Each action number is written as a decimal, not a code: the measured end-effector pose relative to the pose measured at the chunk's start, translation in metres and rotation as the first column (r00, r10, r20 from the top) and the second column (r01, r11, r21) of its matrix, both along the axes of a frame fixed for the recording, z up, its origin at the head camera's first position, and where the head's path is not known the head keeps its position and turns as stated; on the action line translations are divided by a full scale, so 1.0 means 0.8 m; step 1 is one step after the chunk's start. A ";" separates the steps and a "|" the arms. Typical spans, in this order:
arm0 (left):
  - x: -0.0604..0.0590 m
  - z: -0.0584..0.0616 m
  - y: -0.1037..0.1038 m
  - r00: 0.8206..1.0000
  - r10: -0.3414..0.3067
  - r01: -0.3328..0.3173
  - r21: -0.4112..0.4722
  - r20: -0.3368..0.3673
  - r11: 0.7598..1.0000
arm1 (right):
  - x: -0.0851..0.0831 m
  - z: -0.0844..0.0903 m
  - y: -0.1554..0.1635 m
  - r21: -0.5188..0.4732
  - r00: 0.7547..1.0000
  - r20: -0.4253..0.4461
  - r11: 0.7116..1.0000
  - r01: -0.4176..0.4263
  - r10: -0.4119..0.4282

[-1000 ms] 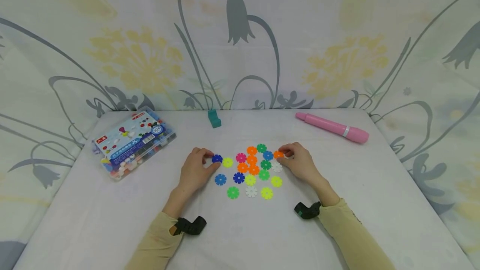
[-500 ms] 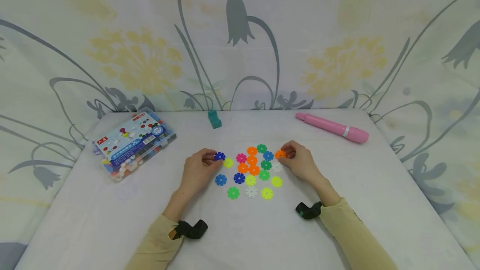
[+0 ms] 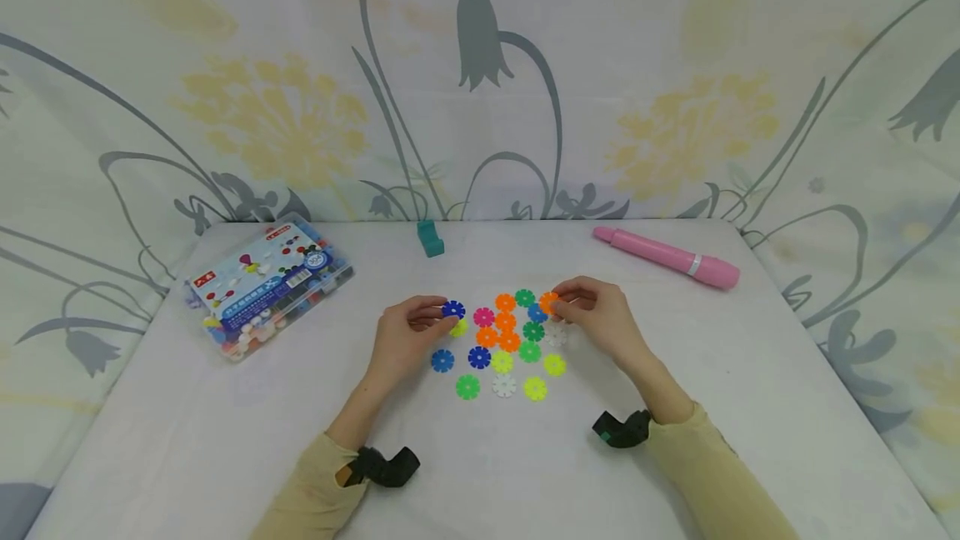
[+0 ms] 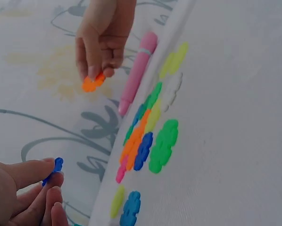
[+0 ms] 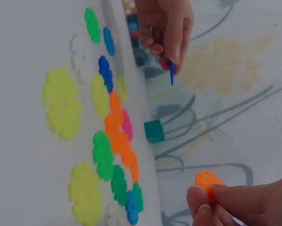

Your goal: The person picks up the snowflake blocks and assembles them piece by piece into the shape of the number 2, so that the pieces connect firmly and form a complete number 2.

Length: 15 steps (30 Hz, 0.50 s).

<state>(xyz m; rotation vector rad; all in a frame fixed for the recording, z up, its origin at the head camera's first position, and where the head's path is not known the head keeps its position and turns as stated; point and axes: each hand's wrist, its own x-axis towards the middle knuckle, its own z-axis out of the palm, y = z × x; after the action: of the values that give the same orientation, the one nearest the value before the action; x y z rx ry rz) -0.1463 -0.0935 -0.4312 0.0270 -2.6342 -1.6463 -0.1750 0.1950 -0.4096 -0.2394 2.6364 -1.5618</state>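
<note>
Between thumb and fingertips, my left hand (image 3: 405,338) pinches a dark blue notched plastic disc (image 3: 453,310), raised above the table. A yellow disc (image 3: 459,327) lies partly hidden beneath it. My right hand (image 3: 602,319) pinches an orange notched disc (image 3: 549,302), also lifted, over a light blue disc (image 3: 536,312). Both held discs show off the table in the left wrist view, the blue disc (image 4: 57,165) nearer and the orange disc (image 4: 93,83) across. Between the hands lie several loose discs, among them a pink disc (image 3: 483,317) and a green disc (image 3: 468,387).
A clear box of coloured pieces (image 3: 270,286) with a printed label sits at the back left. A small teal block (image 3: 430,238) stands near the table's back edge. At the back right lies a pink pen-shaped object (image 3: 666,257). Patterned cloth (image 3: 300,107) hangs behind.
Both hands have risen a little and moved inward, each with its disc. The blue disc has shifted right, the orange one up and left. The loose discs stay in place.
</note>
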 end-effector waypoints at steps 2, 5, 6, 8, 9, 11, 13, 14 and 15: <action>0.002 0.004 0.003 1.000 -0.014 0.014 0.033 0.002 0.999 | 0.006 0.010 -0.009 -0.047 0.999 0.016 0.999 -0.028 0.028; 0.006 0.010 0.008 0.999 -0.034 0.035 0.075 -0.006 0.997 | 0.013 0.022 -0.021 -0.091 0.997 0.029 0.994 -0.065 0.068; 0.007 0.012 0.010 0.999 -0.040 0.041 0.087 -0.011 0.995 | 0.014 0.024 -0.025 -0.101 0.997 0.030 0.992 -0.074 0.077; 0.009 0.015 0.013 0.998 -0.052 0.054 0.113 -0.022 0.992 | 0.016 0.030 -0.031 -0.110 0.995 0.027 0.990 -0.088 0.092; 0.010 0.017 0.014 0.998 -0.056 0.059 0.122 -0.027 0.991 | 0.016 0.031 -0.034 -0.111 0.995 0.020 0.989 -0.093 0.095; 0.011 0.020 0.016 0.997 -0.064 0.068 0.143 -0.033 0.987 | 0.015 0.032 -0.039 -0.118 0.995 0.014 0.988 -0.097 0.099; 0.011 0.023 0.017 0.997 -0.072 0.077 0.157 -0.034 0.985 | 0.016 0.030 -0.044 -0.121 0.995 0.008 0.988 -0.098 0.100; 0.012 0.024 0.018 0.997 -0.076 0.080 0.160 -0.035 0.984 | 0.017 0.028 -0.046 -0.125 0.995 0.006 0.987 -0.099 0.101; 0.012 0.024 0.018 0.996 -0.078 0.083 0.164 -0.034 0.983 | 0.018 0.026 -0.049 -0.128 0.995 0.005 0.987 -0.101 0.102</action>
<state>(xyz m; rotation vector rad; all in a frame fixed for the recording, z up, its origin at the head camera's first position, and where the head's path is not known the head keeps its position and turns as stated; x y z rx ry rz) -0.1365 -0.0787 -0.4121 -0.0989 -2.5030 -1.8723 -0.1609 0.1560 -0.3887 -0.3648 2.4759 -1.6949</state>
